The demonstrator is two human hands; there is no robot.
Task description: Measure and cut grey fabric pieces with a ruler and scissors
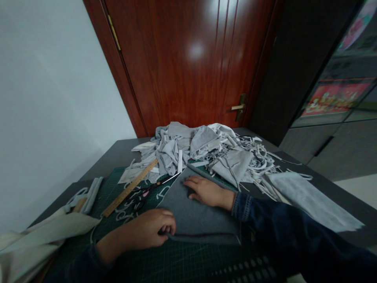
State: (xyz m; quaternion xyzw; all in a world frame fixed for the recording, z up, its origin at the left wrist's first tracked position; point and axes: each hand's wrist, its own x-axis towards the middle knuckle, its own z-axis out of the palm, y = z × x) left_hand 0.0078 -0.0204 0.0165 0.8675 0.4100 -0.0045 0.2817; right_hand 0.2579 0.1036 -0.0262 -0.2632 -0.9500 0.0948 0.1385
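Note:
A folded piece of dark grey cloth (pixel 191 214) lies on the green cutting mat (pixel 176 261). My left hand (pixel 147 232) is closed on the cloth's near left corner, fingers curled round the folded edge. My right hand (pixel 206 190) lies flat on top of the cloth with its fingers stretched out, pressing it down. Black scissors (pixel 150 192) rest on the mat just left of the cloth, beside a wooden ruler (pixel 129 188).
A heap of light grey fabric scraps and strips (pixel 206 151) covers the far side of the table. A pale grey sheet (pixel 309 200) lies at the right. Beige cloth (pixel 38 236) sits at the near left. A red-brown door (pixel 191 63) stands behind.

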